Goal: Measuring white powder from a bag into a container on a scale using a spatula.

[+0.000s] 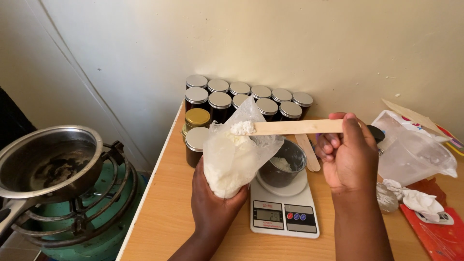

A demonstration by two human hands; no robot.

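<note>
The left hand (212, 203) is wrapped around the bottom of a clear plastic bag (232, 154) holding a white, flaky or waxy mass, with the fingers curled shut under the bulge so that the bag's open mouth stands up. The right hand (349, 154) is closed on the far end of a flat wooden stick (295, 127), thumb on top and fingers folded beneath, and the stick reaches across toward the left hand. Its tip sits at the bag's mouth, carrying a small heap of the white stuff (242, 128). Between the two hands, slightly below the stick, a small metal cup (285, 166) stands on a white kitchen scale (284, 212). A little white material already lies in the bottom of the cup, and the scale's display is lit with a reading, so some scooping appears to be done. The cup is far from full and the bag still holds most of its contents, so the weighing looks to be at an early stage. A second wooden stick (309, 152) lies on the surface just beside the right hand's knuckles. Beyond the left hand, a cluster of dark jars with silver lids (246, 99) stands against the wall, all capped. Left of the left hand, off the surface, a metal pot (48, 162) rests on a gas burner (82, 212).
</note>
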